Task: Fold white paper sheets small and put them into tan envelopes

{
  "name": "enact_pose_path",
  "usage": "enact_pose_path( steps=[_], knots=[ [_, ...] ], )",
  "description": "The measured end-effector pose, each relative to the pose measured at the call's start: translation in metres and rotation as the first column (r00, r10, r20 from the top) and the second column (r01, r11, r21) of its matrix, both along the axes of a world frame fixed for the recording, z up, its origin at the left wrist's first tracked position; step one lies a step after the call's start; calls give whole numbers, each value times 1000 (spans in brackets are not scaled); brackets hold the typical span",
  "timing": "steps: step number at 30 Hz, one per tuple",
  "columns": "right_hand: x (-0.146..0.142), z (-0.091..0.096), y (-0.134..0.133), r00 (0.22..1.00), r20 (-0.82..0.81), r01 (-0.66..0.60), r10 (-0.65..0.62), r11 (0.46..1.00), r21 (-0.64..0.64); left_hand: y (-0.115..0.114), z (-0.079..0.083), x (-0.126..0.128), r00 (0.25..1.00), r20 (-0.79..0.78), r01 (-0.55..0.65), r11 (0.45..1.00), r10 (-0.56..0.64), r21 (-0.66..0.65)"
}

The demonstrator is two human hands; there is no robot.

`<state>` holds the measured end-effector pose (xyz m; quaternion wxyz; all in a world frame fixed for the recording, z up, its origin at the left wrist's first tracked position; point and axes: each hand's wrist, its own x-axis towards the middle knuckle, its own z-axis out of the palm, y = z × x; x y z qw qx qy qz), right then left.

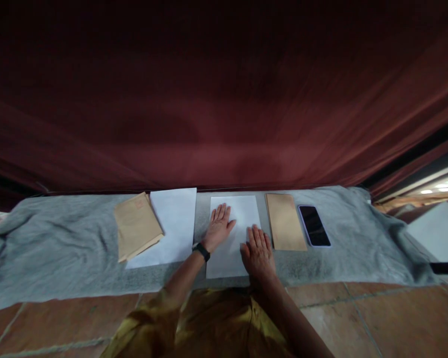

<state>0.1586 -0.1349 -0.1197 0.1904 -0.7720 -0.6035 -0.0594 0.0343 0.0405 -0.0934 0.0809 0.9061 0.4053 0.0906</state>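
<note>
A white sheet of paper [227, 258] lies flat in front of me on the grey cloth. My left hand [218, 228], with a dark watch on the wrist, rests palm down on its upper left part, fingers stretched out. Lower on the sheet, at its right edge, my right hand [258, 251] lies flat with the fingers extended. To the left, more white paper [175, 223] sits partly under a loose pile of brown envelopes [138, 226]. Right of the sheet is a neat stack of brown envelopes [285, 221].
A phone [315, 226] lies face up beyond the right-hand envelopes. The grey cloth [366, 238] covers the narrow surface, wrinkled at both ends. Behind it rises a dark red fabric wall [224, 124]. Tiled floor [332, 318] shows along the near side. A white panel [438, 231] stands far right.
</note>
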Motion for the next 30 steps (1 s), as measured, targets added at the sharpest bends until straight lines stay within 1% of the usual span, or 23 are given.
enact_pose_path(
  steps=[3,6,9,11,14,18,22,25,30],
  knots=[
    [0,0,0,1000,-10,1,-1,1000,-2,-42,-3,-43,994,5,108,994,-108,-14],
    [1,-1,1,1000,-10,-4,4,1000,-2,-83,0,-82,982,-29,188,982,-189,-31],
    [2,-3,1,1000,-7,2,-2,1000,-5,-107,9,-103,965,-63,253,967,-255,-45],
    [2,-4,2,1000,-8,2,-2,1000,-10,-114,17,-105,956,-100,273,961,-277,-52],
    [5,-5,1,1000,-21,-10,10,1000,-3,-119,24,-99,939,-177,290,955,-295,-55],
    [14,-6,-2,993,-96,-60,65,997,54,-128,27,-88,929,-231,288,957,-288,-37],
    [26,-9,-12,966,-207,-134,155,984,114,-139,28,-85,934,-249,265,964,-255,8],
    [32,-9,-23,937,-296,-157,188,980,126,-140,29,-86,942,-227,255,967,-246,9],
    [43,-6,-43,866,-463,-134,186,980,144,-129,35,-95,975,-114,195,981,-192,8]
  ],
)
